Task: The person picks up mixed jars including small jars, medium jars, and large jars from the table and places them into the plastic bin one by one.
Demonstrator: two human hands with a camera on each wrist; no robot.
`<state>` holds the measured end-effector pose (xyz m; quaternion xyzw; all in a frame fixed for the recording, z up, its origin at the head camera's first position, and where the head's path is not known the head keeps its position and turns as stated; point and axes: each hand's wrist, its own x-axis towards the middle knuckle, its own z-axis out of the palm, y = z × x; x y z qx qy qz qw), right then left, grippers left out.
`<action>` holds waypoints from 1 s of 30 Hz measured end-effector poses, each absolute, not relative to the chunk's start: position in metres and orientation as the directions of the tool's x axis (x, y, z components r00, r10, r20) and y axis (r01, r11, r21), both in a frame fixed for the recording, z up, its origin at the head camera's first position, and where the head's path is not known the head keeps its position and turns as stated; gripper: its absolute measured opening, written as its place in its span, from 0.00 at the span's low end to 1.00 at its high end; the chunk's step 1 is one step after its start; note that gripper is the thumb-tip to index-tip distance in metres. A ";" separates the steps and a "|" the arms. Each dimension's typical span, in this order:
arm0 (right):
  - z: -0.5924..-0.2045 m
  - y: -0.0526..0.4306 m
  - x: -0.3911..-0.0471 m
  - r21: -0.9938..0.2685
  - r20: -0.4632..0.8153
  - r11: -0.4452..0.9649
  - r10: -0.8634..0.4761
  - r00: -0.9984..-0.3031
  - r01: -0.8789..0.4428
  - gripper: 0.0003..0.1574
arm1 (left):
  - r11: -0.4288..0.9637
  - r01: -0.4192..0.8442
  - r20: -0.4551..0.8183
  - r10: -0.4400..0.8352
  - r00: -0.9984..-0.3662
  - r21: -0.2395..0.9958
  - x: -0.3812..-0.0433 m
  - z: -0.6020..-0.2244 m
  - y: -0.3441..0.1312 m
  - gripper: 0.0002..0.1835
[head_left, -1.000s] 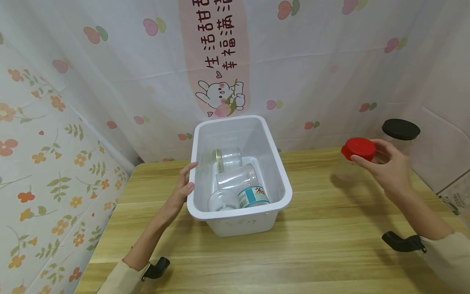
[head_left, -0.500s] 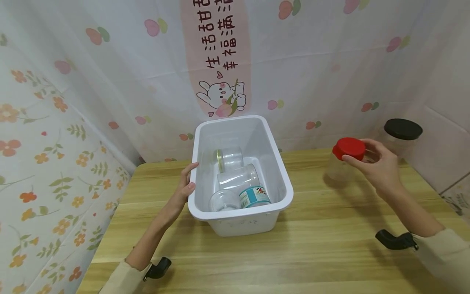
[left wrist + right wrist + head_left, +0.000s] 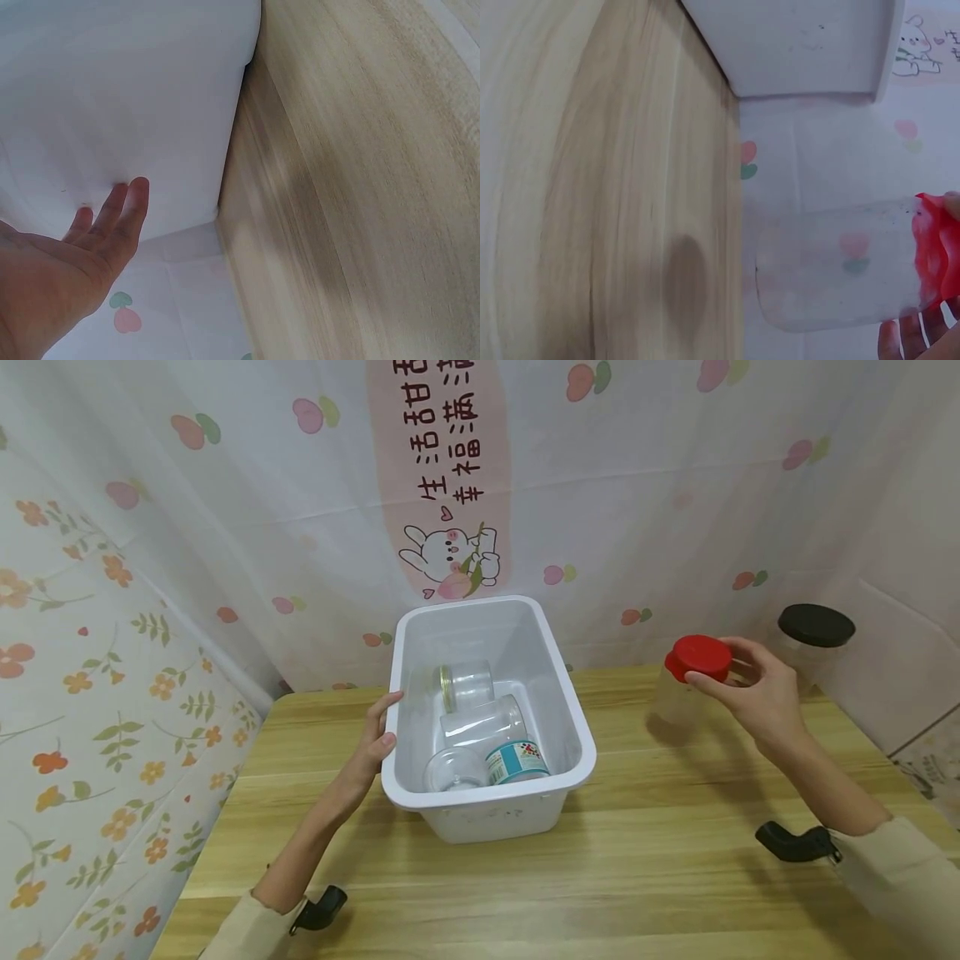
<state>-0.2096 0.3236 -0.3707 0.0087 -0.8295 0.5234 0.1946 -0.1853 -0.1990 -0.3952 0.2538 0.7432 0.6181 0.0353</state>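
Right hand (image 3: 771, 700) grips a jar (image 3: 840, 266), apparently by its red lid (image 3: 699, 655).

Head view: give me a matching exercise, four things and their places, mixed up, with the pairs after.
1. left hand
2. red-lidded jar
3. black-lidded jar
4. blue-labelled jar

A. inside the white tub
B. beyond the right hand, at far right
C. touching the tub's left side
D. gripped by the right hand

Pairs: 1-C; 2-D; 3-B; 4-A
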 end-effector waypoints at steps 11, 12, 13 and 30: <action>-0.367 0.310 -0.216 -0.873 0.283 0.452 0.165 -0.945 -0.182 0.42 | 0.109 0.335 0.259 0.430 -0.865 0.936 -0.186 -0.398 -0.202 0.32; -0.366 0.308 -0.217 -0.873 0.286 0.451 0.160 -0.945 -0.188 0.42 | 0.112 0.334 0.257 0.430 -0.865 0.936 -0.186 -0.398 -0.202 0.32; -0.366 0.306 -0.217 -0.872 0.290 0.449 0.155 -0.944 -0.194 0.42 | 0.113 0.333 0.255 0.431 -0.865 0.936 -0.186 -0.399 -0.202 0.32; -0.361 0.288 -0.226 -0.881 0.294 0.418 0.117 -0.949 -0.222 0.41 | 0.109 0.349 0.270 0.438 -0.858 0.931 -0.189 -0.399 -0.202 0.32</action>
